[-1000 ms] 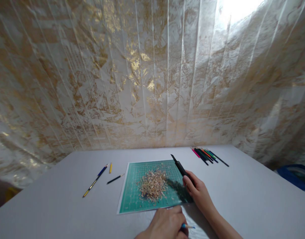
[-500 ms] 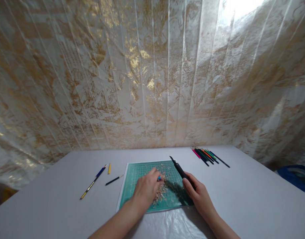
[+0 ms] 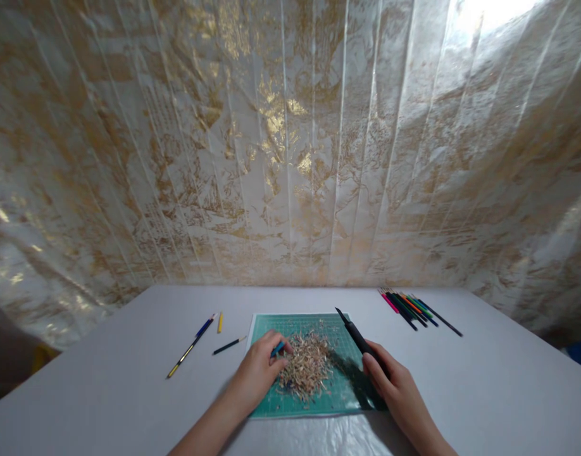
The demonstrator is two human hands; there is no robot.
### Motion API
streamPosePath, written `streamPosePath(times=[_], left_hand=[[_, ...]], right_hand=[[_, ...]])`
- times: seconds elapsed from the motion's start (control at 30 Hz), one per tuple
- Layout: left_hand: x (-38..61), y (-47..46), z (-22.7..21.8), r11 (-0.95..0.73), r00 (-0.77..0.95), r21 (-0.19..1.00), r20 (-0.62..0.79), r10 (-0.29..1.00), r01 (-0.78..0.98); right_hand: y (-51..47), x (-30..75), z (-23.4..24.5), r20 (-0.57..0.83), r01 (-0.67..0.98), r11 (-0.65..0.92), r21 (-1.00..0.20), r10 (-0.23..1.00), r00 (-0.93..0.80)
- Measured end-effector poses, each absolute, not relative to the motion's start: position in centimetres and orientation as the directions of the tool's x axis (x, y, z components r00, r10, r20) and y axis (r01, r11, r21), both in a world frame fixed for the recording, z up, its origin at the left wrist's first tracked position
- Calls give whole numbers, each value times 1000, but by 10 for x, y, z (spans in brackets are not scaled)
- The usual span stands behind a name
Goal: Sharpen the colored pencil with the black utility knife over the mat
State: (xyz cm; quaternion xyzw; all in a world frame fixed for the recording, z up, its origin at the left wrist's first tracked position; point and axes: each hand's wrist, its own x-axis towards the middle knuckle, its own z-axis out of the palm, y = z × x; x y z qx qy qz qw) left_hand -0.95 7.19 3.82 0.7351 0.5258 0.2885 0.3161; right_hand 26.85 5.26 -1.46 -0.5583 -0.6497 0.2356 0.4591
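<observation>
My left hand (image 3: 256, 377) rests on the left part of a green cutting mat (image 3: 352, 398), fingers curled round a short blue pencil (image 3: 278, 349). Just right of that hand lies a heap of pencil shavings (image 3: 309, 365) on the mat. On the mat's right side my right hand (image 3: 393, 388) grips a black craft knife (image 3: 357, 336), whose blade points up and away to the left. The two hands are apart, with the shavings between them.
The mat lies on a grey table (image 3: 485, 386). Several coloured pencils (image 3: 414, 306) lie in a bunch at the back right. At the left lie a long blue-and-yellow pencil (image 3: 192, 344), a yellow stub (image 3: 219, 322) and a dark pencil (image 3: 229, 345). A gold-patterned sheet (image 3: 290, 145) hangs behind.
My left hand came up from the near table edge onto the mat with the blue pencil, then drew back to the left of the shavings. My right hand kept its hold on the knife.
</observation>
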Motion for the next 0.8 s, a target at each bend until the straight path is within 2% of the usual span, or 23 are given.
streamPosePath(times=[0.17, 0.37, 0.47, 0.8], left_hand=[[-29, 65, 39, -207, 264, 768, 51, 963, 606], [-43, 42, 49, -214, 372, 749, -46, 927, 627], [-48, 31, 46, -200, 372, 715, -90, 924, 670], [-36, 50, 32, -216, 319, 620, -58, 946, 755]], right_hand=[[52, 268, -12, 336, 529, 261, -808, 941, 49], [49, 269, -12, 364, 552, 283, -785, 931, 41], [49, 270, -14, 365, 562, 284, -777, 931, 34], [51, 272, -18, 341, 588, 267, -764, 940, 16]])
